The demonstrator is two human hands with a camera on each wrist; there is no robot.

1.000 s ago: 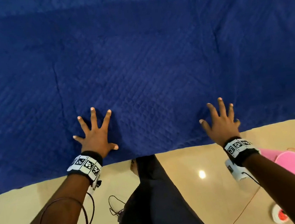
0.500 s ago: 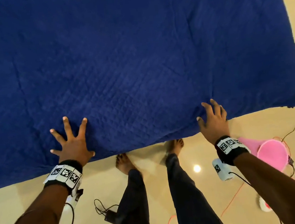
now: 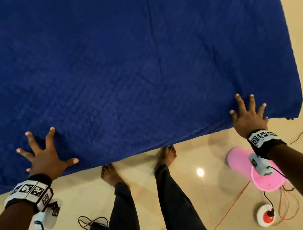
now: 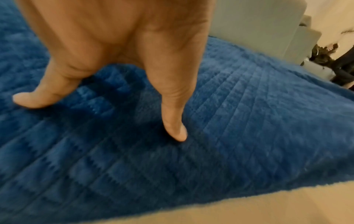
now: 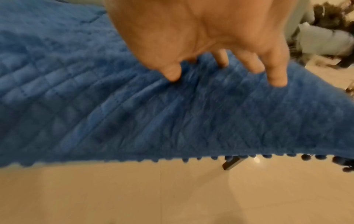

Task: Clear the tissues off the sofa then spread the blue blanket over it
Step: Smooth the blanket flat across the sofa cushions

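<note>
Overhead, we laid both palms on the blue blanket (image 3: pixel 131 63), which already covered the sofa from edge to edge; no upholstery and no tissues showed, so we judged the clearing step done and the smoothing step in hand. Our left hand (image 3: pixel 45 158) sat near the blanket's front hem, its grip spread wide, fingers (image 4: pixel 173 121) splayed and pressing the quilted pile with nothing pinched. Our right hand (image 3: pixel 249 120) sat further along the same hem, close to the blanket's front right corner, its grip likewise spread, fingertips (image 5: pixel 277 78) resting on the cloth rather than curled round it. Below the hem, a pink oval object (image 3: pixel 243 166) and loose cables (image 3: pixel 91 225) lay on the tiled floor (image 3: pixel 204 194).

Faint creases ran across the blanket's middle. The next move, in our judgement, called for sliding both flat palms outward from the hem, then checking that the corner hung evenly.
</note>
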